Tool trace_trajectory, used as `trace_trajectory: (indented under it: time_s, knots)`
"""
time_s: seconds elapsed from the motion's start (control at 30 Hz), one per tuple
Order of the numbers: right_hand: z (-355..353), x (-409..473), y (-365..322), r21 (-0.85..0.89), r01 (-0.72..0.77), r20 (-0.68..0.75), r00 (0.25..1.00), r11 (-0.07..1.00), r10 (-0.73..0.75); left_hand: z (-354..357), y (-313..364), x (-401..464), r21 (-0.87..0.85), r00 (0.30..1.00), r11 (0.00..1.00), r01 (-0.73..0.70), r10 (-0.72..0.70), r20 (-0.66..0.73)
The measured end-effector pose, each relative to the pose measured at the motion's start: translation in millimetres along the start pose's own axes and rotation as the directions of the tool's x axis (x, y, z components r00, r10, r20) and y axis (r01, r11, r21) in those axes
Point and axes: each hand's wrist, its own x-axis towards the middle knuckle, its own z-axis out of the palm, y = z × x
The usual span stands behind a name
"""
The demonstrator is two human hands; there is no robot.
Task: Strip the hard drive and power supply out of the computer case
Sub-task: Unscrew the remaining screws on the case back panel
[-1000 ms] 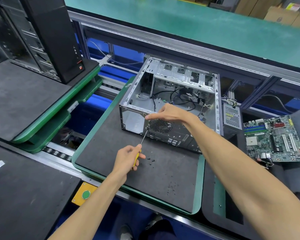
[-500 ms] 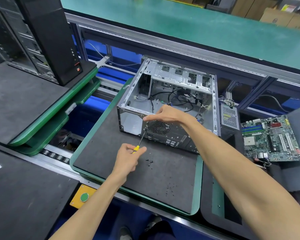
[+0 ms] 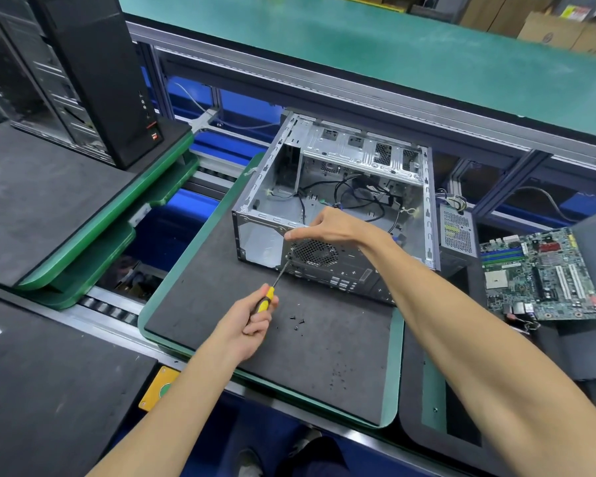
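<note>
Green-edged black mat — computer case and loose screws on it.

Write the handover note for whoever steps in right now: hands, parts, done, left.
Left hand grips the yellow screwdriver, tip at a screw by the rear fan grille.
Right hand rests on the case top edge, steadying it.
Done: motherboard lies right of the case, a power supply between them; loose screws on the mat.
Left: this screw; no hard drive visible.
</note>
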Motion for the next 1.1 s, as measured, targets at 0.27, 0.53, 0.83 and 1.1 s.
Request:
trace_trajectory:
  time_s: [0.27,0.53,0.83,1.1]
  knots:
    - [-1,1,0,-0.005,-0.004,0.017,1.000,1.000,0.004,-5,-4,6,0.294,0.999,0.955,-0.025,0.018,0.026]
    - [-1,0,1,-0.002,-0.007,0.017,1.000,1.000,0.007,-6,-11,6,0.729,0.836,0.579,-0.364,0.548,-0.018]
    - [-1,2,1,0.000,-0.021,0.019,1.000,1.000,0.021,2,1,3,0.127,0.993,0.988,0.085,-0.094,0.064]
    - [-1,1,1,0.002,-0.027,0.018,0.999,1.000,0.027,5,-11,5,0.579,0.951,0.787,-0.211,0.302,-0.064]
